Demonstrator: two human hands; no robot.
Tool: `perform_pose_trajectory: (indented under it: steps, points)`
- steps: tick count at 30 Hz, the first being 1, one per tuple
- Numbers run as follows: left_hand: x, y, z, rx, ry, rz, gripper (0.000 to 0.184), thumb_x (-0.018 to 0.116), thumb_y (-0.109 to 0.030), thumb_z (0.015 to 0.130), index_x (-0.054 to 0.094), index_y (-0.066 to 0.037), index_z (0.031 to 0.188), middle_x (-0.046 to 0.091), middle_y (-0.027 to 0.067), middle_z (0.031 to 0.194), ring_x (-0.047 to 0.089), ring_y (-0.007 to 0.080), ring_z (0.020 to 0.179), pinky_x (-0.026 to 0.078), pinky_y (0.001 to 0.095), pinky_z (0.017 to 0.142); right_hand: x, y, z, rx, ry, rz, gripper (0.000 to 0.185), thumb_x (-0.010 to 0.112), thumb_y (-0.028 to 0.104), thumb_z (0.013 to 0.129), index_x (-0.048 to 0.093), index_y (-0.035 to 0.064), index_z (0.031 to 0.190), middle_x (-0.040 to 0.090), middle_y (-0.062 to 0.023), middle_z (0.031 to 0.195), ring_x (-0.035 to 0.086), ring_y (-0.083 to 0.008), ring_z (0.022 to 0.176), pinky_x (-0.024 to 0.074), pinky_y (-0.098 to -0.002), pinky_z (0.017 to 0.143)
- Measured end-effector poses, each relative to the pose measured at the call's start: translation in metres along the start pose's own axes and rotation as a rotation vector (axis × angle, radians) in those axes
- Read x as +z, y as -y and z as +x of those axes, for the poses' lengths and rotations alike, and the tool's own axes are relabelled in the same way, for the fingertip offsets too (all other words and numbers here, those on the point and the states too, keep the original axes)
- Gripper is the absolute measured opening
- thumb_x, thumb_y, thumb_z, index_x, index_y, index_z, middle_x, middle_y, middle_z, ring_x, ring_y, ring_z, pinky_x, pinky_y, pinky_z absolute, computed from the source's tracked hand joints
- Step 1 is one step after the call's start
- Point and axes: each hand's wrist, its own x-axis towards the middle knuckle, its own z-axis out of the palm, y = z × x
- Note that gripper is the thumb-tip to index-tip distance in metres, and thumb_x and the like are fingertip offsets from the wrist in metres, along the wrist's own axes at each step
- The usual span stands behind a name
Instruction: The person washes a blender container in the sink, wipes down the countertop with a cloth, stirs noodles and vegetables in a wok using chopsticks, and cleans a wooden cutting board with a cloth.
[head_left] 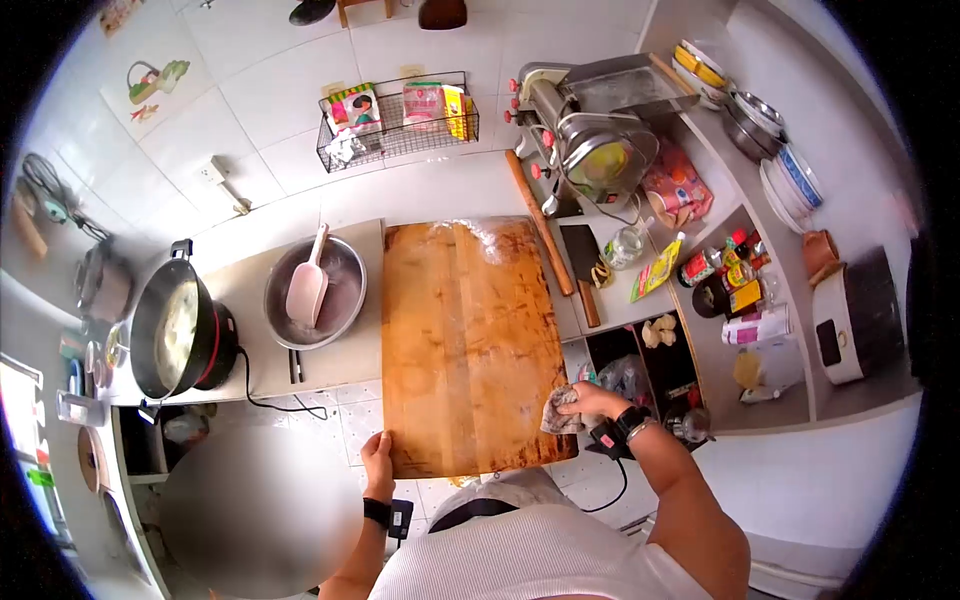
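Note:
A large wooden board (465, 340) lies in the middle, its near edge jutting toward my body, with white powder traces near its far edge. My left hand (378, 466) grips the board's near left corner. At the near right corner, my right hand (590, 400) is closed on a grey-brown cloth (560, 412) that rests against the board's right edge. Left of the board stands a metal bowl (345, 290) with a pink scoop (307, 293) in it.
A wok (150, 330) sits on a cooker at the left. Right of the board lie a rolling pin (540, 220) and a cleaver (580, 255). Beyond them stand a metal machine (600, 150), a glass jar (625, 247) and shelves with bottles. A wire basket (400, 140) hangs on the wall.

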Motion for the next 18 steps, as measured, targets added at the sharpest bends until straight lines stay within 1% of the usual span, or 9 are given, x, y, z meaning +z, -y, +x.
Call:
perform_pose_trajectory:
  steps: [3,4,5,7,9,11,12,16,18]
  points:
    - [0.019,0.024,0.011,-0.053,-0.028,-0.024,0.028,0.051,-0.02,0.088,0.059,0.006,0.094,0.06,0.0035,0.084,0.052,0.0111,0.075,0.042,0.0247,0.069,-0.073,0.041,0.01,0.076,-0.111,-0.01,0.037,0.063,0.029,0.078,0.053,-0.0027,0.095,0.061,-0.017,0.091,0.059,-0.0278,0.086,0.0462,-0.037,0.074]
    - [0.025,0.029,0.013,-0.069,-0.036,-0.051,0.027,0.05,-0.02,0.088,0.059,0.005,0.094,0.059,0.0033,0.084,0.052,0.0112,0.075,0.042,0.0249,0.069,-0.087,0.044,0.021,0.072,-0.119,0.504,0.035,0.062,0.026,0.08,0.053,-0.0003,0.1,0.061,-0.0131,0.09,0.059,-0.0221,0.084,0.0464,-0.0349,0.074]
    - [0.028,0.031,0.014,-0.075,-0.042,-0.061,0.027,0.05,-0.02,0.088,0.059,0.005,0.094,0.059,0.0033,0.084,0.052,0.0112,0.075,0.042,0.0249,0.069,-0.11,0.063,0.033,-0.008,-0.228,0.446,0.037,0.061,0.025,0.082,0.051,-0.0001,0.107,0.06,-0.008,0.095,0.056,-0.0161,0.089,0.0457,-0.0308,0.076]
    - [0.039,0.032,0.017,-0.07,-0.062,-0.046,0.026,0.049,-0.019,0.088,0.058,0.005,0.096,0.059,0.0031,0.084,0.052,0.0116,0.074,0.042,0.0251,0.069,-0.137,0.06,0.097,-0.138,-0.225,0.811,0.039,0.059,0.026,0.084,0.051,-0.0012,0.11,0.056,-0.0066,0.106,0.052,-0.0131,0.099,0.0435,-0.0261,0.08]
    - [0.042,0.038,0.02,-0.103,-0.039,-0.065,0.026,0.049,-0.019,0.088,0.058,0.004,0.096,0.059,0.003,0.084,0.052,0.0117,0.074,0.042,0.0253,0.069,-0.172,0.078,0.155,-0.268,-0.004,1.302,0.034,0.056,0.029,0.086,0.053,0.0027,0.108,0.058,-0.0051,0.102,0.055,-0.0125,0.092,0.0463,-0.0277,0.075]
    - [0.033,0.06,0.03,-0.135,0.021,-0.065,0.024,0.048,-0.018,0.089,0.057,0.004,0.096,0.058,0.003,0.084,0.053,0.0124,0.076,0.043,0.0255,0.07,-0.192,0.099,0.22,-0.266,-0.411,1.445,0.031,0.052,0.032,0.088,0.056,0.003,0.098,0.06,-0.0038,0.089,0.057,-0.0139,0.083,0.0469,-0.0299,0.069]
    - [0.04,0.042,0.022,-0.201,0.003,-0.115,0.023,0.048,-0.018,0.088,0.057,0.003,0.093,0.058,0.0029,0.083,0.053,0.0124,0.075,0.043,0.0252,0.07,-0.201,0.09,0.258,-0.286,-0.423,1.343,0.032,0.055,0.03,0.085,0.055,0.0008,0.098,0.06,-0.007,0.089,0.056,-0.0163,0.082,0.0454,-0.0303,0.069]
    - [0.046,0.016,0.012,-0.226,-0.021,-0.098,0.024,0.051,-0.018,0.087,0.057,0.003,0.097,0.058,0.0019,0.083,0.051,0.0098,0.075,0.042,0.0232,0.07,-0.226,0.132,0.359,0.022,-1.225,0.973,0.031,0.054,0.02,0.082,0.051,-0.0066,0.098,0.057,-0.0128,0.083,0.053,-0.0237,0.077,0.0436,-0.0355,0.07]
    - [0.043,0.02,0.012,-0.261,-0.031,-0.076,0.023,0.051,-0.016,0.087,0.056,0.004,0.098,0.059,0.0041,0.087,0.052,0.011,0.078,0.042,0.0243,0.073,-0.244,0.122,0.415,-0.037,-1.476,0.722,0.028,0.054,0.008,0.079,0.05,-0.006,0.103,0.056,-0.018,0.091,0.055,-0.0324,0.083,0.0429,-0.0368,0.076]
